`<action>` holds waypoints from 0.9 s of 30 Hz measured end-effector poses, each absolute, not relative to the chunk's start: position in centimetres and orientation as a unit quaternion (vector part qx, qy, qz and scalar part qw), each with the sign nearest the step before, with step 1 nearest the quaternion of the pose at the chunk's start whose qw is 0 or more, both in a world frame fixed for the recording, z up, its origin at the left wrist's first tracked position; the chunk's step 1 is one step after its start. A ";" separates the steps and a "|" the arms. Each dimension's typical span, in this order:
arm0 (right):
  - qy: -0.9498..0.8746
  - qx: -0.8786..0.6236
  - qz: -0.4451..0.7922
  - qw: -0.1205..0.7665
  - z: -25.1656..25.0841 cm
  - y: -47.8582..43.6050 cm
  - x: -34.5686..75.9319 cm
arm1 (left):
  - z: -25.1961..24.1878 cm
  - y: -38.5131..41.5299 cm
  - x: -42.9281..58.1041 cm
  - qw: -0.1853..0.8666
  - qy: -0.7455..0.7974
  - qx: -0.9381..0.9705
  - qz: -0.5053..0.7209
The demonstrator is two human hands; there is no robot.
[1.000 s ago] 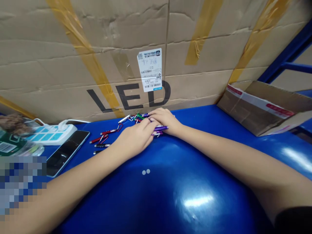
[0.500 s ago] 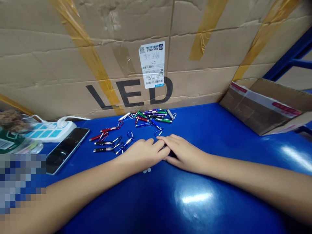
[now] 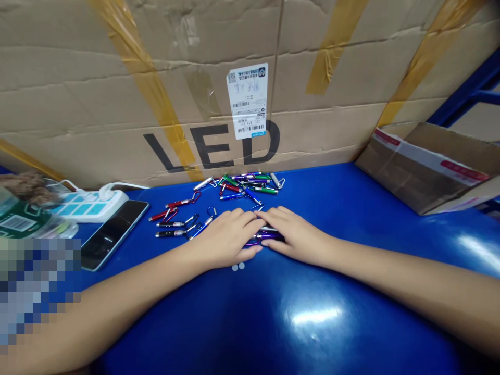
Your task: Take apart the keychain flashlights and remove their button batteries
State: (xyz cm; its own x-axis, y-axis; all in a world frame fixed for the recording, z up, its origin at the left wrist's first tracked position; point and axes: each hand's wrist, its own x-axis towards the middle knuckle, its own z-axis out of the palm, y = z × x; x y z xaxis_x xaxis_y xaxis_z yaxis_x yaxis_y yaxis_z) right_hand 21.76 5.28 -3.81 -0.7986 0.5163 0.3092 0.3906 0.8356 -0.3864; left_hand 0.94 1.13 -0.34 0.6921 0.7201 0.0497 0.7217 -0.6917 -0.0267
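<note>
On the worktop (image 3: 351,208), hemmed by carton (image 3: 211,73), phone (image 3: 116,234), open box (image 3: 410,172); cupping purple penlight (image 3: 271,236) between hands (image 3: 227,237), cannot tell whether gripped.

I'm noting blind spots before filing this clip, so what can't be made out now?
All in the head view:
- Purple tube: one end hidden by the right hand.
- Space beneath the left hand: hidden by that hand.
- White label: print too small, blurred.
- Open carton: cut off by the right edge; its bottom hidden by its near wall.
</note>
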 end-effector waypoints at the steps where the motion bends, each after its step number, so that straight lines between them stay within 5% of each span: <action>1: -0.936 -0.243 0.155 0.201 -3.7 5.2 21.8 | 0.0 1.0 0.8 0.019 -0.398 -0.917 -0.014; 11: -0.960 -0.211 0.119 0.141 -2.5 4.2 21.1 | 0.1 -1.1 -10.4 0.006 -0.638 -0.768 0.055; 27: -0.974 -0.140 0.087 0.152 -2.9 3.9 21.2 | -1.5 -2.2 -7.9 -0.051 -0.564 -0.824 -0.015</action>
State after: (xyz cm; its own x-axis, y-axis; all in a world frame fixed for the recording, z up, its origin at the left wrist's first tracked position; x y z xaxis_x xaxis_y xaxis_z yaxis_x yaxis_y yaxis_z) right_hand 21.19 3.86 -2.91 -0.9142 0.3003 0.2721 0.2471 0.9453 -0.2132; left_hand -7.86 -2.18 -1.48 0.3634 0.9311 -0.0316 0.9280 -0.3588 0.1007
